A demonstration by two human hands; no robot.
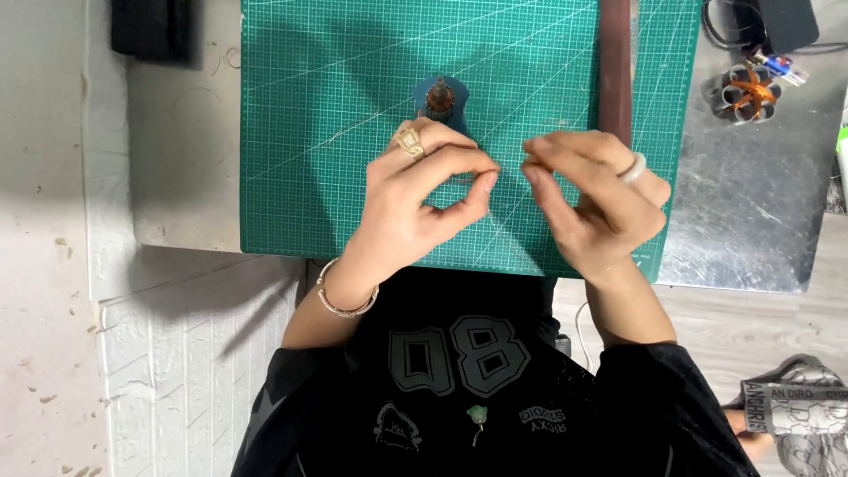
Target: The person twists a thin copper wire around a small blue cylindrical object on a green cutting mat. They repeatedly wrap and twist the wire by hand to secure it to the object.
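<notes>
Both hands hover over the green mat (pixel 336 106). The left hand (pixel 415 208) and right hand (pixel 592 199) pinch their fingers narrow, tips nearly meeting, maybe pulling something too thin to see. A small blue stand (pixel 440 95) sits at twelve o'clock, touching the left knuckles.

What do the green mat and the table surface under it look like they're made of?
The green mat looks like matte rubbery plastic, a cutting mat by its printed white grid and flat, glare-free face. The table looks like bare sheet metal: silver-grey, with smeared, cloudy reflections and fine scuffing. It could be steel or aluminium; the picture cannot settle which.
</notes>
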